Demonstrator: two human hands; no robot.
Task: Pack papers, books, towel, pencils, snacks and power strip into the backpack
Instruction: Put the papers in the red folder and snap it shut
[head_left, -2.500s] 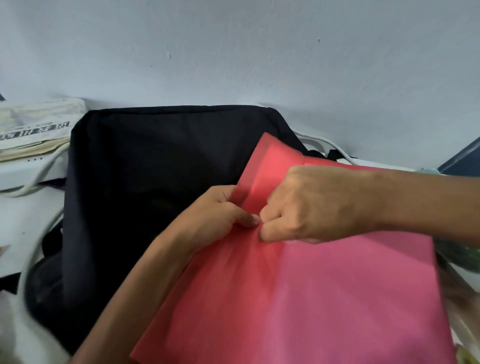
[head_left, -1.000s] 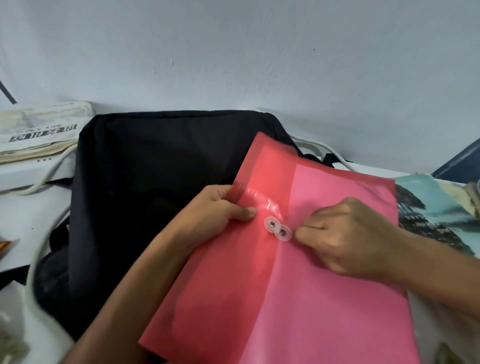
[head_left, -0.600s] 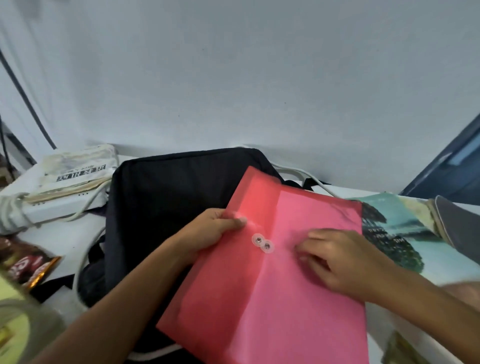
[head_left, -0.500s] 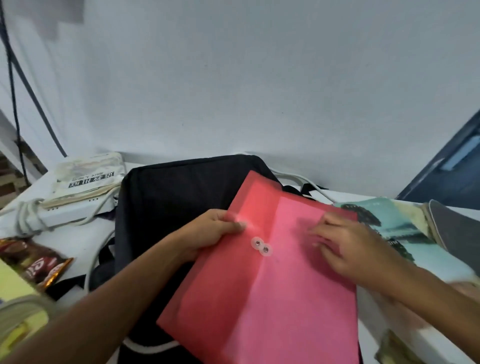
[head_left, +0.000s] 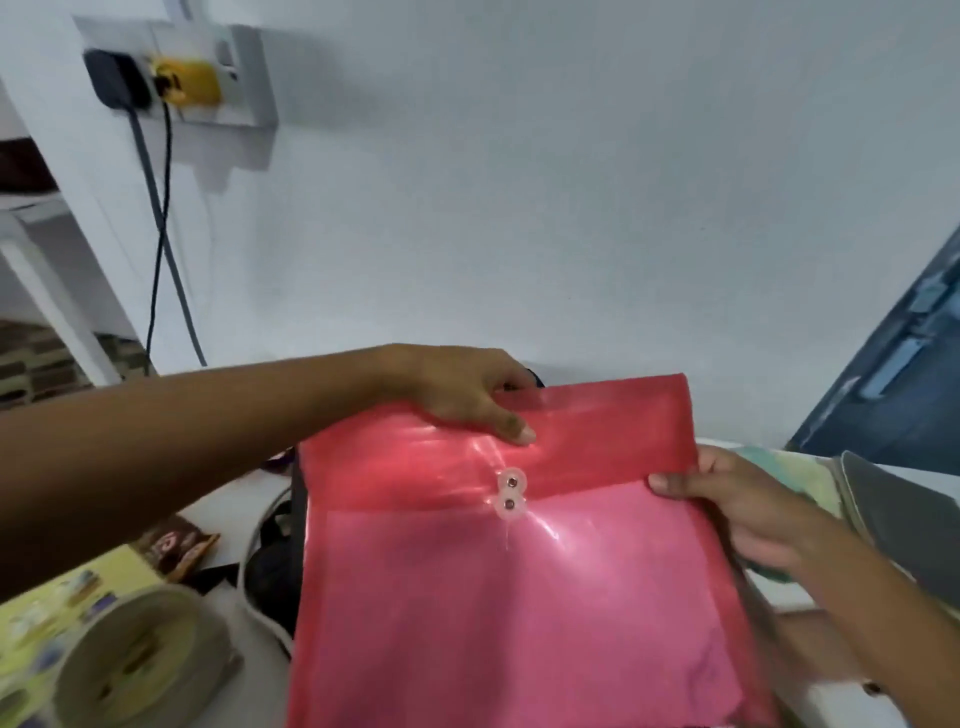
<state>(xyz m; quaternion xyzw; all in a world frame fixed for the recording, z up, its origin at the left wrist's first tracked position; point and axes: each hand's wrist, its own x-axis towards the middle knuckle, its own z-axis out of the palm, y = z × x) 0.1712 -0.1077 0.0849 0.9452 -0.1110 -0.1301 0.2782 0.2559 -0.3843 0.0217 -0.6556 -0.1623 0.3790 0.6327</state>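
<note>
A translucent pink document folder (head_left: 519, 597) with a closed flap and two button fasteners stands upright in front of me. My left hand (head_left: 467, 395) grips its top left edge, thumb on the flap. My right hand (head_left: 737, 504) holds its right edge. The black backpack (head_left: 278, 566) shows only as a dark strip left of the folder; the rest is hidden behind it. A white power strip cord (head_left: 254, 597) curves beside the backpack. A brown snack packet (head_left: 179, 545) lies on the table at the left.
A yellow printed sheet (head_left: 67, 608) and a round beige object (head_left: 140, 660) lie at the lower left. A book with a teal cover (head_left: 810, 478) and a dark flat object (head_left: 904, 525) sit to the right. A wall socket (head_left: 171, 78) with plugs and cables hangs upper left.
The folder has been lifted off the backpack and turned upright. My left hand moved to its top edge, my right hand to its right edge. The view tilted upward.
</note>
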